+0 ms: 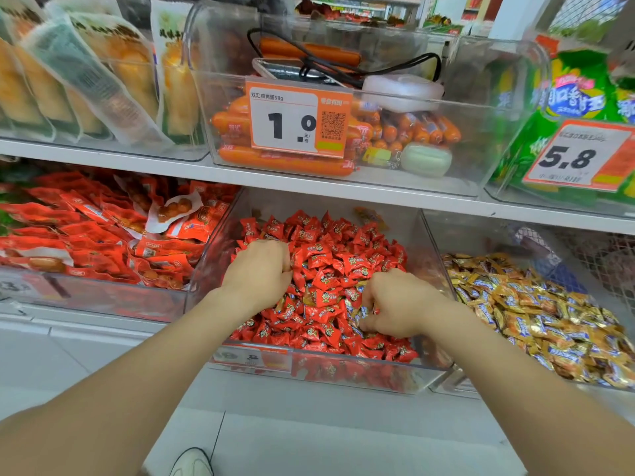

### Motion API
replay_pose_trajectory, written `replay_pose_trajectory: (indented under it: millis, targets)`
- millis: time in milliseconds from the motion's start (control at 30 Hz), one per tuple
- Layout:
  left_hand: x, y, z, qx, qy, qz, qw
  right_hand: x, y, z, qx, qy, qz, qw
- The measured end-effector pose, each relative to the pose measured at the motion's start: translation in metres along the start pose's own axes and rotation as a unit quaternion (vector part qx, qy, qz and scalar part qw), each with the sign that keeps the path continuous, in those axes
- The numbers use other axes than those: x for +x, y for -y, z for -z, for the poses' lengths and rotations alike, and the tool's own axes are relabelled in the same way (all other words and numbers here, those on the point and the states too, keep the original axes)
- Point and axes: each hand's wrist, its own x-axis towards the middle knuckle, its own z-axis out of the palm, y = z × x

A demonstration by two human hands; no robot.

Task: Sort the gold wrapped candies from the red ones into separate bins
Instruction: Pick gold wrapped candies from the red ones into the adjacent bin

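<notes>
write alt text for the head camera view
Both hands dig into a clear bin of red candies: left hand fisted in the pile, right hand picking among gold candies mixed in. A bin of gold candies sits to the right.

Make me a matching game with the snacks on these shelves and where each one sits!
Things:
1. red candies
2. gold candies
3. sausages
4. green bags

Places:
A. bottom shelf, right bin
B. top shelf, middle bin
C. bottom shelf, middle bin, under both hands
D. top shelf, right bin

Pairs: 1-C, 2-A, 3-B, 4-D
</notes>
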Motion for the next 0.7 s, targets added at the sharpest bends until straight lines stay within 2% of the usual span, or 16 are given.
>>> replay_pose_trajectory:
  millis: [100, 267, 367, 567, 700]
  targets:
    - [-0.003, -0.005, 0.002, -0.022, 0.013, -0.001, 1.0, -0.007, 0.003, 0.01, 0.095, 0.0, 0.011, 0.995]
    - [-0.008, -0.014, 0.014, -0.067, 0.002, 0.004, 0.998, -0.018, 0.0, 0.03, 0.188, -0.118, 0.014, 0.975]
    - [-0.015, -0.018, 0.026, -0.074, 0.011, 0.005, 0.997, -0.018, -0.009, 0.029, 0.171, -0.145, 0.01, 0.975]
    - [-0.026, -0.015, 0.036, -0.095, 0.033, 0.001, 0.995, -0.01, -0.005, 0.013, 0.047, -0.094, -0.018, 0.994]
    - [-0.027, -0.02, 0.033, -0.077, 0.002, 0.012, 0.997, 0.003, -0.003, 0.001, 0.0, -0.088, -0.02, 0.996]
